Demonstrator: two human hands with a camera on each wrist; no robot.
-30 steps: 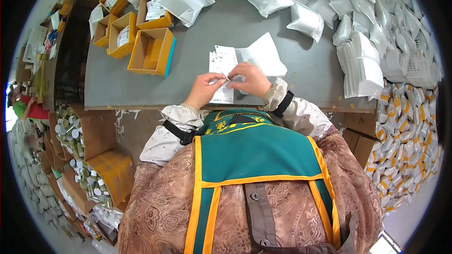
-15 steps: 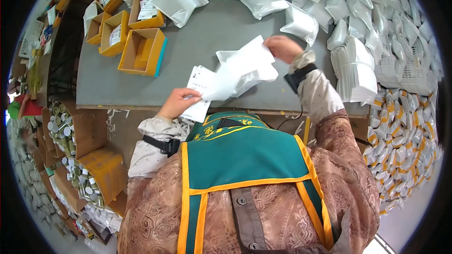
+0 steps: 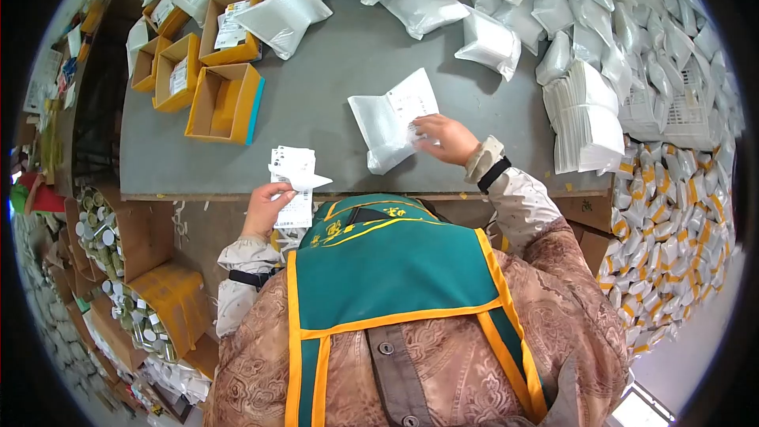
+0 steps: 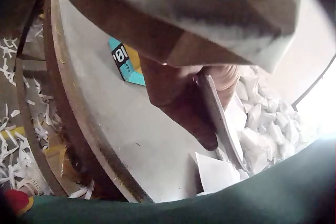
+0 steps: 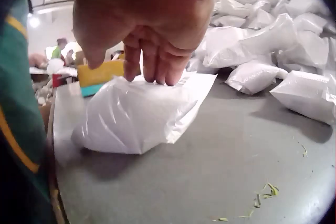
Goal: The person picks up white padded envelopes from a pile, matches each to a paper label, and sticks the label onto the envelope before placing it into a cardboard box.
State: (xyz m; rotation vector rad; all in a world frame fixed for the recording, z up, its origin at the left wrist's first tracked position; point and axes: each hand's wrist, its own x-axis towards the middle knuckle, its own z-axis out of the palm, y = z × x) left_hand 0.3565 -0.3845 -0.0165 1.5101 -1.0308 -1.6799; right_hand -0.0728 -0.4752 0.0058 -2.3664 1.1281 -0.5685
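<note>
My left hand (image 3: pixel 265 207) pinches a small stack of printed label sheets (image 3: pixel 296 212) at the table's front edge, thumb on top; a loose white flap curls up from it. In the left wrist view the stack (image 4: pixel 223 121) shows edge-on between thumb and fingers. My right hand (image 3: pixel 449 141) presses extended fingers on a white printed label (image 3: pixel 413 96) that lies over a plump bubble-wrap bag (image 3: pixel 371 130). From the right wrist, the fingertips (image 5: pixel 170 77) touch the top of this bag (image 5: pixel 131 121), which lies on the grey table.
Open yellow cardboard boxes (image 3: pixel 224 103), some holding labels, stand at the left back. Many filled bubble bags (image 3: pixel 423 9) line the far edge and right. A strapped stack of white sheets (image 3: pixel 585 119) lies at the right. Cartons of lidded jars (image 3: pixel 95 225) sit below left.
The right hand has swung a label away from the left hand's stack and laid it on the bubble bag, pressing it there. The left hand has drawn back left with the stack.
</note>
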